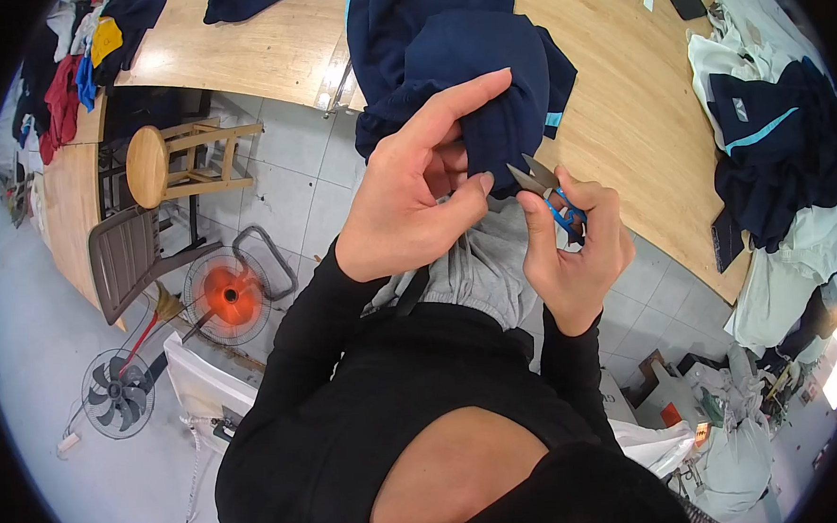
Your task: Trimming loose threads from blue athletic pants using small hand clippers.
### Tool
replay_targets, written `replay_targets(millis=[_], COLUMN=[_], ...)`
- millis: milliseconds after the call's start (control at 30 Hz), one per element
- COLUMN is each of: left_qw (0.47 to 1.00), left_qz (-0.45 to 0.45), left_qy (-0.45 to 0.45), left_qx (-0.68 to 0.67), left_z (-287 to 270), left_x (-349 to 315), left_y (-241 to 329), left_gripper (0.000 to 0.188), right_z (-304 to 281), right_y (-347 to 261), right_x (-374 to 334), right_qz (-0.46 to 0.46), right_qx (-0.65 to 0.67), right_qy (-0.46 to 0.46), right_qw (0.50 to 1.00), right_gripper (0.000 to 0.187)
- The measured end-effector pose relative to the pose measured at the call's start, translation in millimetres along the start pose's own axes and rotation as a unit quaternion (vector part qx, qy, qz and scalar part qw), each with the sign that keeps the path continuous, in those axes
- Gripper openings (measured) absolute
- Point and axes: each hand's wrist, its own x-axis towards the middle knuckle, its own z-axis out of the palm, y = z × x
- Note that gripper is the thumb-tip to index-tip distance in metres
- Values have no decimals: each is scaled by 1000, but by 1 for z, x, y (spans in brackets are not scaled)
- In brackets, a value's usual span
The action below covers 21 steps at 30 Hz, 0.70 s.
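A navy blue garment (pixel 474 55) with a small light blue stripe lies bunched over the table's near edge, part of it hanging down toward my lap. My left hand (pixel 405 191) grips its lower edge, thumb in front and other fingers curled behind or hidden in the cloth, while the index finger stretches out over it. In my right hand (pixel 583 248) is a small pair of scissors (pixel 534 174) with blue handles. Their blades are spread and sit right beside the garment's edge, close to my left thumb. Whether they touch the cloth, I cannot tell.
Light wooden table (pixel 632 89) spans the front. At right lie another navy garment (pixel 762 130), white cloth (pixel 756 16) and a dark flat object (pixel 686 3). On the left are a wooden stool (pixel 149 167), a brown chair (pixel 125 263) and two fans, one orange-centred (pixel 231 295).
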Motion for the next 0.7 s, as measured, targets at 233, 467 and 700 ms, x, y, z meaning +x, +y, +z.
replay_targets(millis=[233,467,700], left_qw=[998,1000,1000], left_qz=[16,15,9], left_qy=[-22,-9,1], left_qx=[55,12,16], left_z=[-6,-2,0], left_x=[-2,-1,-1], left_y=[-6,-5,-1], left_gripper=[80,80,80], right_z=[2,2,4], right_y=[1,0,3], right_x=[-1,-2,-3], right_qz=[-16,-8,-16], right_qx=[-4,7,16], right_qy=[5,19,14], right_qw=[1000,1000,1000], right_gripper=[33,32,33])
